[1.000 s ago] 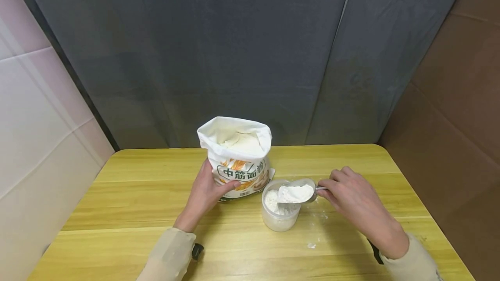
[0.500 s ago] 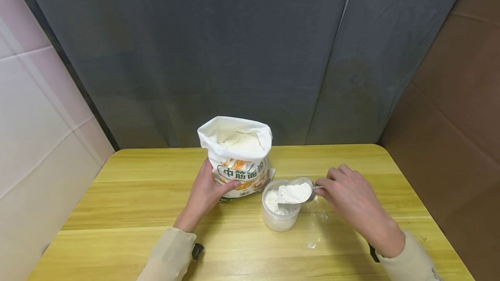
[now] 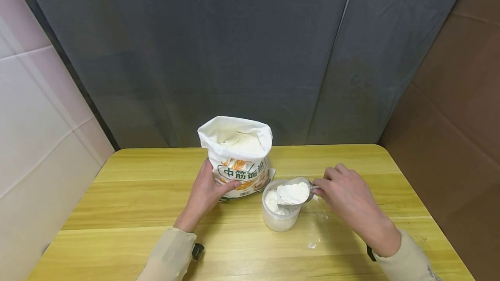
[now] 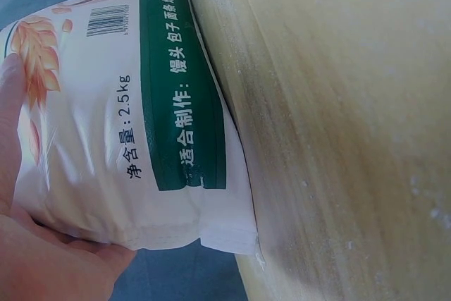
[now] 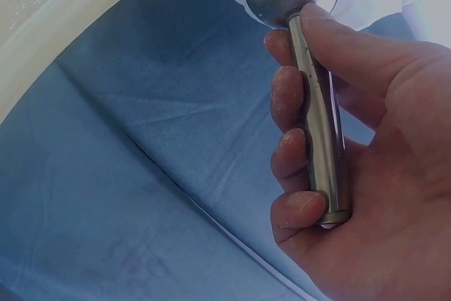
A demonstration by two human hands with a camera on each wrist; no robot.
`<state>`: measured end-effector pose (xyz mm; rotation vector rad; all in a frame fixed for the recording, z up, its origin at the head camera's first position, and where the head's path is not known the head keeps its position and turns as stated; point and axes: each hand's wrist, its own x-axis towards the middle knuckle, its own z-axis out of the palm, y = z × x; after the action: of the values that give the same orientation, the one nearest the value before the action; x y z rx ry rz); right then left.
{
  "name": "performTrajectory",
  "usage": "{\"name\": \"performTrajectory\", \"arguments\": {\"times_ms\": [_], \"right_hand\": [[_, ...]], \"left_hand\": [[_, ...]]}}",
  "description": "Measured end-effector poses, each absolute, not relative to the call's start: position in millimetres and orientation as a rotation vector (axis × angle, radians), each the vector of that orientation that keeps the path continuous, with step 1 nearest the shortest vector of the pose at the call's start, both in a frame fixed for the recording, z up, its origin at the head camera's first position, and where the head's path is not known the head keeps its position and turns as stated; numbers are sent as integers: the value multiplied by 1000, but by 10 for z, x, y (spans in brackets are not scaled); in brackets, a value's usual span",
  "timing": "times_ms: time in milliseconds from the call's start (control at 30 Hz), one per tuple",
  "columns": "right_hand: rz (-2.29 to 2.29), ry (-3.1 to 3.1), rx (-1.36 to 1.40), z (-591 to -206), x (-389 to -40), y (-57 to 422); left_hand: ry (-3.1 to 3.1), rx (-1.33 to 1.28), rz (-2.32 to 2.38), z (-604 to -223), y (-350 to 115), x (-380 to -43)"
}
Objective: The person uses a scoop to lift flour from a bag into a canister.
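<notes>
In the head view a white flour bag [image 3: 242, 172] stands upright with its top open and flour [image 3: 244, 142] inside. My left hand [image 3: 208, 190] grips its left side, the thumb across the printed front; the left wrist view shows the bag [image 4: 120, 118] close up. My right hand [image 3: 349, 198] holds a metal scoop [image 3: 306, 194] heaped with flour, tilted over a clear plastic tub [image 3: 279, 224]. Flour partly fills the tub. In the right wrist view the fingers curl round the scoop's metal handle [image 5: 323, 132].
Small spots of spilled flour [image 3: 311, 245] lie on the wooden table [image 3: 129, 211], right of the tub. A dark grey cloth wall [image 3: 203, 55] rises behind the table, with a pale panel [image 3: 43, 120] on the left and a brown one [image 3: 449, 112] on the right.
My right hand has shifted slightly left and away from me, and the scoop tilts a little more over the tub. The left hand and bag stay where they were.
</notes>
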<state>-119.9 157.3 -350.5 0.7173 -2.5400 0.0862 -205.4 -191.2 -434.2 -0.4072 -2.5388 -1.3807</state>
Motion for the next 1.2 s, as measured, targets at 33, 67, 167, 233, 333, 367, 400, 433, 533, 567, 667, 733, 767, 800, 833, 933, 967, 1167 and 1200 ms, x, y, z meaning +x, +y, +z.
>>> {"name": "performTrajectory", "arguments": {"times_ms": [33,67,167,233,333,367,400,433,533,567,667,733,767,800,833,933,967,1167,1200], "right_hand": [[87,-2540,717,-3506,-1199,1571],[88,-2539,717,-3507,-1199,1569],[93,-2538,718,-3510,-1200,1567],[95,-2532,720,-3508,-1202,1566],[91,-2522,718,-3505,-1206,1564],[89,-2519,716,-3502,-1208,1563],[86,-2516,715,-3500,-1210,1561],[83,-2514,716,-3498,-1212,1558],[69,-2515,721,-3492,-1218,1544],[64,-2517,724,-3492,-1219,1537],[54,-2527,720,-3490,-1220,1521],[53,-2537,710,-3489,-1219,1515],[55,-2543,705,-3489,-1218,1513],[56,-2548,701,-3486,-1217,1513],[58,-2552,699,-3484,-1217,1513],[68,-2560,697,-3483,-1216,1513],[72,-2561,696,-3483,-1215,1515],[81,-2562,696,-3495,-1213,1527],[83,-2558,699,-3497,-1213,1532]], "left_hand": [[-2539,-406,-1380,-4344,-1913,-2053],[-2538,-405,-1380,-4345,-1913,-2052],[-2543,-399,-1382,-4341,-1912,-2050],[-2546,-400,-1386,-4334,-1909,-2048],[-2552,-399,-1387,-4321,-1905,-2046],[-2554,-399,-1385,-4317,-1904,-2045],[-2556,-396,-1384,-4315,-1903,-2044],[-2558,-395,-1381,-4314,-1904,-2044],[-2561,-392,-1381,-4313,-1906,-2041],[-2562,-392,-1381,-4312,-1906,-2040],[-2564,-392,-1382,-4314,-1906,-2041],[-2565,-392,-1382,-4317,-1905,-2041],[-2565,-393,-1383,-4318,-1905,-2042],[-2565,-392,-1382,-4319,-1905,-2042],[-2565,-391,-1383,-4319,-1905,-2042],[-2563,-395,-1384,-4319,-1903,-2044],[-2562,-397,-1384,-4318,-1902,-2045],[-2552,-404,-1392,-4321,-1904,-2048],[-2550,-402,-1395,-4321,-1905,-2047]]}}
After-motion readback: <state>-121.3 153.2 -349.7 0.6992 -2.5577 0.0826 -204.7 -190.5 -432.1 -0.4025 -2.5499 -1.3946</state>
